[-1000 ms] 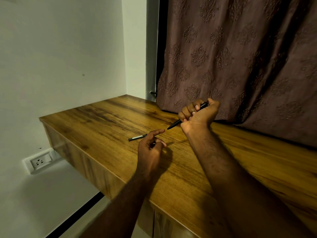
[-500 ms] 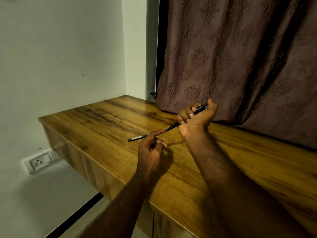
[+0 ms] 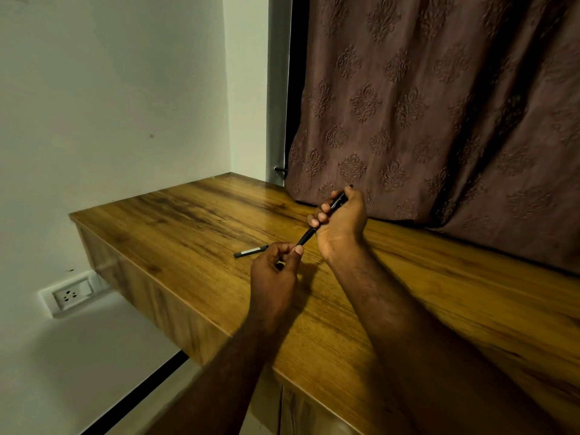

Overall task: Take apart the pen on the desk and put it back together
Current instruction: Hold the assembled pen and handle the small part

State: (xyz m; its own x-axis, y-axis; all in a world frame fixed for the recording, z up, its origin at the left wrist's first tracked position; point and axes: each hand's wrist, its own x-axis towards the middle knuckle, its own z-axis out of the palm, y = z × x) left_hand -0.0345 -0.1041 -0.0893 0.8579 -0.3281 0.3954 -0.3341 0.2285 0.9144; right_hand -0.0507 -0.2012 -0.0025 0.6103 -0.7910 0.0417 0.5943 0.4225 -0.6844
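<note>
Pen barrel [image 3: 326, 215] | right hand [image 3: 342, 221] fisted round it, raised | left hand [image 3: 276, 271] pinching its lower tip

The desk [image 3: 194, 221] is glossy grained wood; behind it hangs a matt embossed cloth curtain [image 3: 439, 105]. On it, the pen piece [image 3: 251, 251] looks smooth plastic.

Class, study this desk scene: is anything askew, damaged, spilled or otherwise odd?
Nothing stands out. One pen part lies loose on the desk, as expected mid-disassembly; the right hand grips the pen body, the left hand pinching its lower end.
</note>
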